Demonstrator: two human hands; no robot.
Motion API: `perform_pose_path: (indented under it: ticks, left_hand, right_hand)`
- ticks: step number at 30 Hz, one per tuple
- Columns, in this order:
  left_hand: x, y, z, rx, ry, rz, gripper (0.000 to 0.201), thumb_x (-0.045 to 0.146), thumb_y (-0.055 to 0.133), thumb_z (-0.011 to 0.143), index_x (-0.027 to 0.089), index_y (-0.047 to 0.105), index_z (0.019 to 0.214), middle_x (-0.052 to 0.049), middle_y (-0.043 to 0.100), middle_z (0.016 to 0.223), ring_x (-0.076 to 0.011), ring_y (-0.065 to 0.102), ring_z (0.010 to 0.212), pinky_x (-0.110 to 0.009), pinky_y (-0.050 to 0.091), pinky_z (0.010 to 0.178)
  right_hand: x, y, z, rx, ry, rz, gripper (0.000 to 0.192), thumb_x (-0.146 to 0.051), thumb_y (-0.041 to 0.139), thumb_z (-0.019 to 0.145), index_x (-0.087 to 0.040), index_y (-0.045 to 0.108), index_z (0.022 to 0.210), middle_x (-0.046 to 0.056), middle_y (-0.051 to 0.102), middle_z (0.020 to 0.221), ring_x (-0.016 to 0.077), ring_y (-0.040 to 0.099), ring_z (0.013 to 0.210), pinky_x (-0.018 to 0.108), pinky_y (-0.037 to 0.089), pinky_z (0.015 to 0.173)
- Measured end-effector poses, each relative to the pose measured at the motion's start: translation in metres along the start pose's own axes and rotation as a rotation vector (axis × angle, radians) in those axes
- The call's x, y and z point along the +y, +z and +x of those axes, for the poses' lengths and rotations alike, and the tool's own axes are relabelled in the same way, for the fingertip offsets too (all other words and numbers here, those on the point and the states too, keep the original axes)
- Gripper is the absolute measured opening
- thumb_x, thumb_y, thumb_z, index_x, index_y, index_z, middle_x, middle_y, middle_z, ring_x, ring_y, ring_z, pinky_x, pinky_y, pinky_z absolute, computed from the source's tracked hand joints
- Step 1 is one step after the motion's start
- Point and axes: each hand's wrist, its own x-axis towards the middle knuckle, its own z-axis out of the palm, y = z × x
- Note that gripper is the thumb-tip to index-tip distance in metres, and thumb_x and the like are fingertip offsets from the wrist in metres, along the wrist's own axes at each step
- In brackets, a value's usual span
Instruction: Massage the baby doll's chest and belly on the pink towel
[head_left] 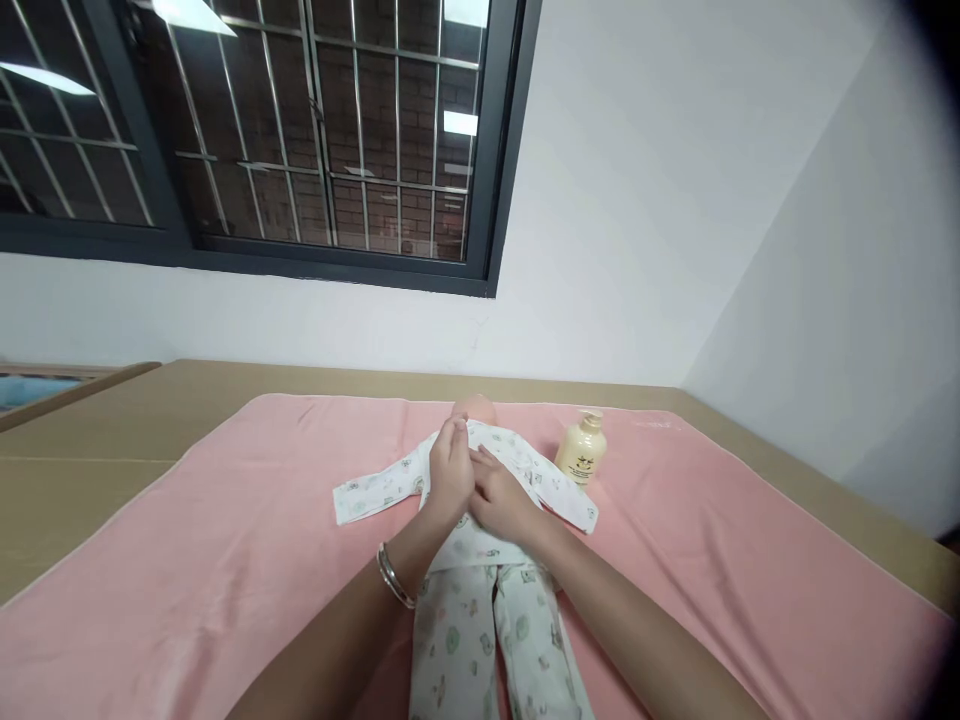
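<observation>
On the pink towel point(225, 560), the doll point(471, 408) lies on its back, already in printed trousers point(487, 640) and top point(525, 470). Both hands meet on its chest: the left hand point(450, 475) pinches the top's front edge, the right hand point(499, 495) presses flat beside it, grasping nothing. The front seems not yet fully closed; a lotion bottle point(581, 450) stands just right of the hands.

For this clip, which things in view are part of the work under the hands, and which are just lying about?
In hand:
left hand and right hand, both resting on the chest of the printed baby suit
doll wearing the suit, lying on its back
pink towel under the doll

Lying about:
cream pump bottle, upright beside the doll, untouched
brown surface under the towel
barred window
</observation>
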Motion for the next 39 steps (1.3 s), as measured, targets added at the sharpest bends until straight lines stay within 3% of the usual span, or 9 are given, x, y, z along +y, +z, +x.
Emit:
perform_pose_path:
  ticks: [4,9,13,20,24,27,32,35,39]
  left_hand:
    - [-0.031,-0.002,0.008,0.002,0.01,0.102,0.033,0.036,0.036,0.095,0.018,0.062,0.103,-0.009,0.067,0.112,-0.0227,0.058,0.113,-0.04,0.042,0.101]
    - [-0.049,-0.003,0.006,-0.031,0.036,0.152,0.035,0.039,0.035,0.096,0.018,0.063,0.103,-0.009,0.067,0.114,-0.0229,0.058,0.113,-0.041,0.041,0.102]
    - [-0.053,-0.001,0.002,-0.034,0.08,0.192,0.035,0.038,0.035,0.096,0.019,0.063,0.103,-0.009,0.067,0.112,-0.0226,0.059,0.111,-0.04,0.042,0.101]
    - [-0.059,-0.001,0.003,-0.02,0.111,0.206,0.033,0.035,0.035,0.095,0.019,0.063,0.097,-0.008,0.068,0.105,-0.0218,0.061,0.103,-0.039,0.045,0.096]
    - [-0.057,-0.001,-0.002,-0.024,0.116,0.227,0.033,0.037,0.035,0.096,0.019,0.062,0.103,-0.009,0.067,0.11,-0.0224,0.059,0.108,-0.04,0.043,0.099]
    - [-0.056,-0.001,-0.004,-0.019,0.121,0.253,0.032,0.036,0.036,0.096,0.02,0.062,0.107,-0.009,0.066,0.114,-0.0228,0.058,0.111,-0.041,0.041,0.102]
    - [-0.058,-0.002,-0.003,-0.027,0.102,0.301,0.031,0.03,0.038,0.093,0.018,0.062,0.11,-0.01,0.066,0.116,-0.0231,0.058,0.113,-0.042,0.042,0.103]
    - [-0.059,0.0,-0.004,-0.072,0.152,0.417,0.034,0.026,0.039,0.092,0.016,0.06,0.116,-0.011,0.063,0.123,-0.0244,0.054,0.121,-0.043,0.039,0.108]
    - [-0.058,0.003,-0.008,-0.154,0.21,0.648,0.045,0.027,0.038,0.093,0.009,0.051,0.132,-0.015,0.052,0.14,-0.029,0.039,0.136,-0.047,0.028,0.115]
  right_hand:
    - [0.026,-0.003,0.003,-0.083,-0.03,-0.108,0.042,-0.022,0.042,0.096,-0.03,0.051,0.135,0.0,0.048,0.144,0.0212,0.028,0.142,0.051,0.014,0.117]
    - [0.064,-0.007,0.002,-0.025,0.26,-0.18,0.049,-0.041,0.03,0.101,-0.019,0.042,0.143,0.009,0.033,0.153,0.0219,0.024,0.143,0.045,0.017,0.117]
    - [0.055,0.004,0.0,0.009,0.427,-0.31,0.057,-0.038,0.03,0.099,-0.004,0.036,0.145,0.018,0.032,0.151,0.0269,0.024,0.143,0.044,0.016,0.117]
    - [0.039,0.001,0.006,-0.1,0.079,-0.21,0.048,-0.023,0.035,0.096,-0.024,0.042,0.144,0.001,0.039,0.15,0.0187,0.024,0.143,0.041,0.013,0.118]
    - [0.06,-0.006,0.007,-0.024,0.281,-0.208,0.048,-0.036,0.032,0.099,-0.017,0.044,0.142,0.009,0.037,0.151,0.0212,0.027,0.142,0.043,0.018,0.116]
    - [0.05,0.004,0.003,0.052,0.434,-0.32,0.053,-0.035,0.031,0.099,-0.006,0.041,0.142,0.019,0.038,0.149,0.0267,0.03,0.141,0.044,0.02,0.115]
    - [0.021,0.02,-0.002,0.034,0.256,-0.367,0.05,-0.021,0.037,0.094,-0.012,0.044,0.142,0.013,0.038,0.15,0.0282,0.022,0.143,0.045,0.014,0.117]
    - [0.032,0.012,0.0,0.007,0.206,-0.277,0.048,-0.023,0.036,0.095,-0.019,0.045,0.141,0.006,0.039,0.15,0.0227,0.024,0.143,0.044,0.014,0.117]
    - [0.06,0.002,0.002,0.047,0.351,-0.223,0.051,-0.036,0.035,0.097,-0.013,0.042,0.142,0.012,0.034,0.152,0.0228,0.026,0.142,0.043,0.015,0.117]
